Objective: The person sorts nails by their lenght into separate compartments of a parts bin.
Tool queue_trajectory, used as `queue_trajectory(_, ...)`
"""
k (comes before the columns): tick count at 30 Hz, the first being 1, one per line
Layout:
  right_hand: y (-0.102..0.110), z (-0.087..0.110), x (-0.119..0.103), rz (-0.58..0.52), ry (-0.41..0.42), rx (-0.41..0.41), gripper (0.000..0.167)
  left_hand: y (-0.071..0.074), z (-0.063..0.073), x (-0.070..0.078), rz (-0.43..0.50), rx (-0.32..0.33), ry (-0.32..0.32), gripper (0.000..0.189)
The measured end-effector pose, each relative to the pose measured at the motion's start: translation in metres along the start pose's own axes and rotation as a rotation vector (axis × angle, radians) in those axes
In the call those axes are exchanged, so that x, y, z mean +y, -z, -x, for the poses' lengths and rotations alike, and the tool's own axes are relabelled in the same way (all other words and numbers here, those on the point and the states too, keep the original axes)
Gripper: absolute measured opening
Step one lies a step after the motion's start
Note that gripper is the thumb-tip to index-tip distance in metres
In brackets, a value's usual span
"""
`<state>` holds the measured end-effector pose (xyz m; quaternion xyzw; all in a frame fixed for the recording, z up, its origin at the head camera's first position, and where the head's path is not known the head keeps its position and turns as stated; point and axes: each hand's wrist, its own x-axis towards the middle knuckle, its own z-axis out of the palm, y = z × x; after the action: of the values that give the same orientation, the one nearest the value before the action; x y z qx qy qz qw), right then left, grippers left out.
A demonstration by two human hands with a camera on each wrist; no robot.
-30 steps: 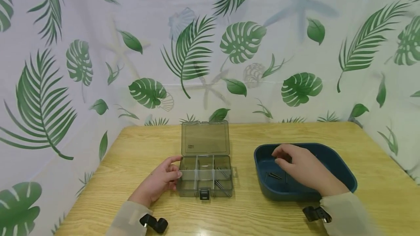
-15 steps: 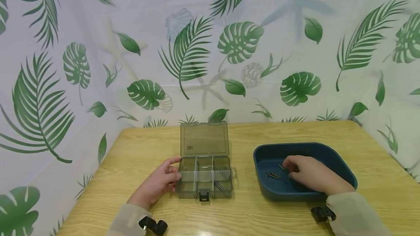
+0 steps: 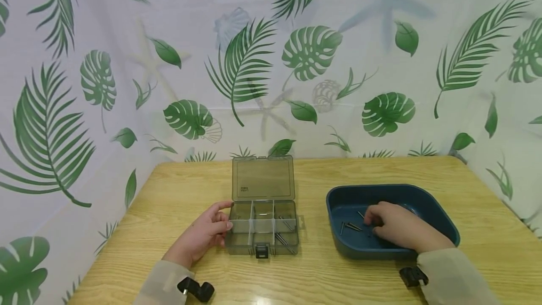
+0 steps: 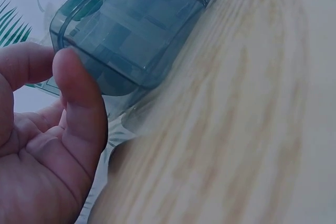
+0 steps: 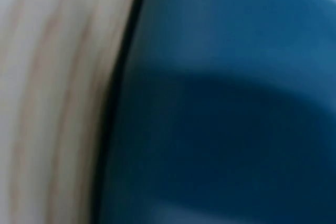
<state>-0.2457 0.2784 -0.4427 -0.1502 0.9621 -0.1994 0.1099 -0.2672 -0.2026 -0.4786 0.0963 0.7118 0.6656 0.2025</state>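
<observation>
My left hand holds the left end of a smoky clear plastic compartment box, its lid raised at the back. In the left wrist view the thumb touches the box's corner. Several dark screws or nails lie in the box's right compartments. My right hand reaches down inside a dark blue tray, fingers bent towards its floor. Left of those fingers lie several more thin screws or nails. The right fingertips are partly hidden, so whether they pinch one is unclear. The right wrist view shows only the blurred tray.
Both containers stand on a wooden table, with a gap of bare wood between them. A leaf-printed cloth hangs behind the table and along both sides. Each sleeve carries a black wrist mount.
Since one second ago, my right hand has lowered into the tray and moved slightly right. Over the last half second it has barely shifted. The left hand stays at the box.
</observation>
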Motion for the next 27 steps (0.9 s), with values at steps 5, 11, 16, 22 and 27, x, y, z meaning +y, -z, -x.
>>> queue_trajectory(5,-0.001,-0.002,-0.001,-0.007,-0.009,-0.010,0.012,0.003,-0.001,0.000,0.001,-0.001,-0.010,0.063)
queue_trajectory(11,-0.007,-0.005,-0.004,-0.017,-0.036,-0.046,0.012,0.005,0.005,-0.005,0.012,0.008,-0.011,0.063)
queue_trajectory(16,-0.010,-0.004,-0.006,-0.024,-0.046,-0.063,0.013,0.004,0.008,-0.007,0.031,-0.002,0.008,0.063)
queue_trajectory(22,-0.003,-0.003,-0.004,-0.035,-0.053,-0.065,0.014,0.004,0.001,-0.001,0.017,0.009,-0.023,0.062)
queue_trajectory(27,-0.003,-0.003,-0.001,-0.029,-0.056,-0.055,0.014,0.004,-0.002,-0.002,0.023,0.000,-0.022,0.063)
